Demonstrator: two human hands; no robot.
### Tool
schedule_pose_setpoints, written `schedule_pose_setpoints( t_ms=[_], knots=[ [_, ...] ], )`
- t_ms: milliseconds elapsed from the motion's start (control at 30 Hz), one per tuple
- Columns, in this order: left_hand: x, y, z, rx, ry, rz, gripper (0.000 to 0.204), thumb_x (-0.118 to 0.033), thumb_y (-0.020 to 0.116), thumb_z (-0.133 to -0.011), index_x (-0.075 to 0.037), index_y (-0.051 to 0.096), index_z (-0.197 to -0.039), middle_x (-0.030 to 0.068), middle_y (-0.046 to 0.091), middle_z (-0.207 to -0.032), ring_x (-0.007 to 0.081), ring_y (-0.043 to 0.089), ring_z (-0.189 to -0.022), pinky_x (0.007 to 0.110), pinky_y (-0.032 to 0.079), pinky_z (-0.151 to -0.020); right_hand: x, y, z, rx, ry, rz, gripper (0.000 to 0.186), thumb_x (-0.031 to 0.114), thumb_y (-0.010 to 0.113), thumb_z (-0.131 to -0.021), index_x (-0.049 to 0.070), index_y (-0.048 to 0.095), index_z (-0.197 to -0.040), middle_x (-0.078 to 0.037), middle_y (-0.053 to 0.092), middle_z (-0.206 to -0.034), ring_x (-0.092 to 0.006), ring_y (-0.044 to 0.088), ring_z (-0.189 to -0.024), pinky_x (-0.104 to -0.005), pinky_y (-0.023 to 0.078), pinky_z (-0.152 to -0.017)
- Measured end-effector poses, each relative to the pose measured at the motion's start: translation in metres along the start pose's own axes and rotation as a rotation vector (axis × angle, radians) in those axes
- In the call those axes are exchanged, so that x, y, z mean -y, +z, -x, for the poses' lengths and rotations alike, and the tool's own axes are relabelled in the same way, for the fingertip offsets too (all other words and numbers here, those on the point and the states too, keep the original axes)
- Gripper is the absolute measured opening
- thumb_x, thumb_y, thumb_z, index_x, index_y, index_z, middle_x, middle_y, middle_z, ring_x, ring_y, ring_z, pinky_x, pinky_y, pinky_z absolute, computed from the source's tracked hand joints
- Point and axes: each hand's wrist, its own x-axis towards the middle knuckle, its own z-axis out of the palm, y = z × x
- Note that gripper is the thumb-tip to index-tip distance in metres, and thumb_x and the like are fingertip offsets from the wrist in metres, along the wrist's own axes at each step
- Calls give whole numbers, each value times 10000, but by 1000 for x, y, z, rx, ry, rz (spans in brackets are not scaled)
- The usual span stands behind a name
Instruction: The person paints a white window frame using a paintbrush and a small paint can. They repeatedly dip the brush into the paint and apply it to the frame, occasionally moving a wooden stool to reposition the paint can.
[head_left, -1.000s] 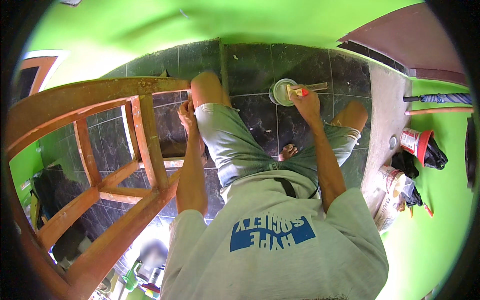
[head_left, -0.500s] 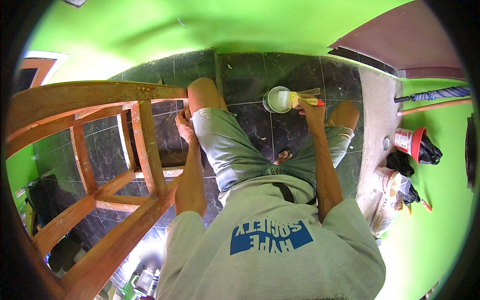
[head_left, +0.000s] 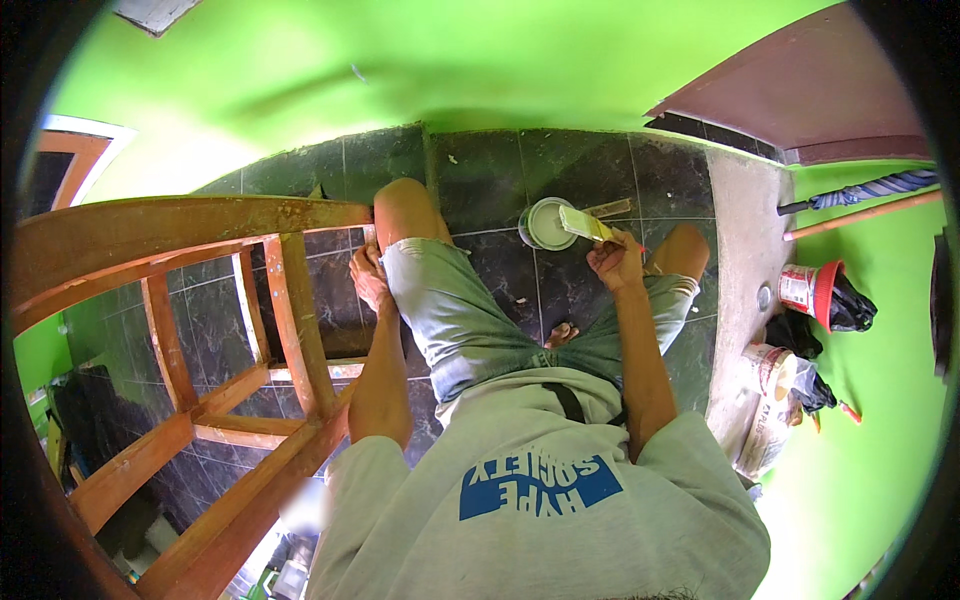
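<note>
My right hand is closed round the handle of a flat paintbrush. Its pale bristles point left, over the right side of a round container of whitish paint on the floor. A thin flat stick lies beside the container, behind the brush. To the left, my left hand is next to my knee, fingers curled round a short upright at the end of an orange-brown wooden frame. The frame has long rails and several crosspieces, with pale specks on the wood.
Dark tiles cover the floor up to a bright green wall. On the right, a folded umbrella and a wooden pole lean by a red bucket with a black bag. Nearer are a tub and a whitish sack.
My right hand has drawn the brush slightly back and tilted it, so the bristles have shifted from the container's middle toward its right side. My left hand keeps its place on the frame.
</note>
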Motion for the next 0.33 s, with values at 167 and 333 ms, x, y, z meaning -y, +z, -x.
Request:
schedule_pose_setpoints(
  t_ms=[167, 333],
  knots=[
    [8, 0, -4, 168, -41, -95, 481, -454, 486, -1061, -69, 610, -1320, 204, 641, -1259, 400, 591, -1178, 519, 478, -987, -1, 21, 16, 10, 103, -199, 212, 264, 632, -954, 72, 698, -1016, -98, 728, -929, -237, 686, -726, -427, 569, -664],
    [15, -1, -10, 155, -88, -37, 480, -487, 452, -1059, -58, 638, -1165, 237, 689, -1129, 463, 645, -1049, 556, 500, -901, 22, 100, 67, 168, -135, -8, 360, 241, 628, -941, 96, 665, -1268, -43, 720, -1057, -176, 658, -780, -401, 568, -698]
  ],
)
